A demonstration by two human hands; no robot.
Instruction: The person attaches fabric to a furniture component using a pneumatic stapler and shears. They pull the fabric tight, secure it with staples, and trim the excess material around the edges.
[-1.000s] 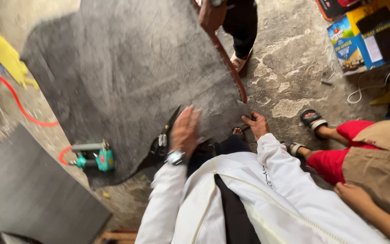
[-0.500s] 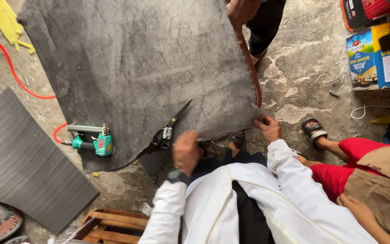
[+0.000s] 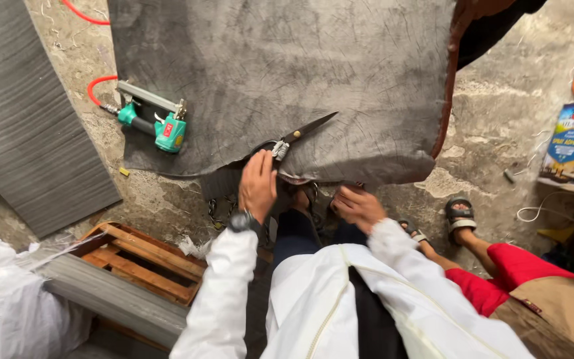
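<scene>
1. The left hand is closed around the handles of a pair of scissors, whose dark blades lie open on a big grey sheet of felt-like material spread over the concrete floor.
2. The right hand is curled over the sheet's near edge, fingers bent and pinching it just beside the person's knees.
3. Half a second ago the scissors lay further left and lower against the sheet, with the left hand below them; now the hand has come up to the grip and the blades point up and right, well onto the sheet. The view has also drawn closer over the work.
4. I read that as the cut being lined up or just started: the sheet shows no long slit near the blades, though the spot under the hand is hidden.
5. A green pneumatic stapler with a red hose rests on the sheet's left edge, untouched.
6. A ribbed dark mat lies to the left, a wooden pallet near the left sleeve, and another person's sandalled foot to the right.
</scene>
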